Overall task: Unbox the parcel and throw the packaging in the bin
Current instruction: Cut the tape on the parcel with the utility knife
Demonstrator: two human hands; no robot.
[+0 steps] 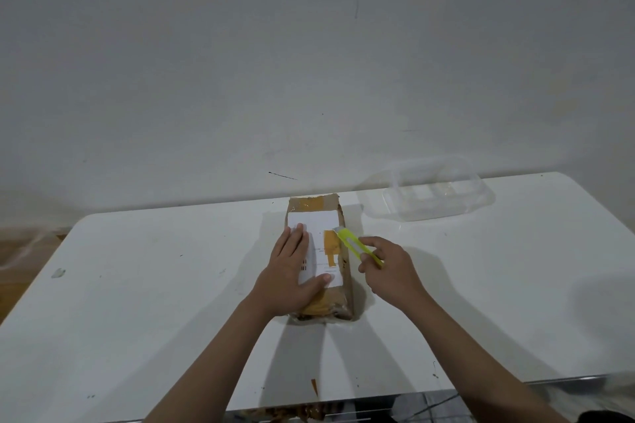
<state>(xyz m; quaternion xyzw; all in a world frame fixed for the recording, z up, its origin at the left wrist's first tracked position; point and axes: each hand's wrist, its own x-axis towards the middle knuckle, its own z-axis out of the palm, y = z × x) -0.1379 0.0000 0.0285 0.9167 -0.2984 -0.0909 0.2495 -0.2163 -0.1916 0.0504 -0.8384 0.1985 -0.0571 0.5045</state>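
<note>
Brown cardboard parcel lying flat near the middle of the white counter, long axis running from the near edge toward the far edge, far end almost at that far edge by the wall. Wrapped in glossy brown tape, with a white shipping label on top; print on the label too blurred to read, only dark barcode-like marks and an orange patch visible.

Left hand pressed flat on the label, fingers straight and together, thumb spread out across the label's near end. Right hand just beside the parcel's right edge, fingers curled round a yellow-green utility knife, its tip pointing toward the parcel's top right edge near the far end of the label.

Clear plastic container upside down at the far right corner of the counter, well apart from the parcel. Broad bare counter to the left and right of the parcel. Small scrap of brown tape near the front edge. Plain grey wall behind.
</note>
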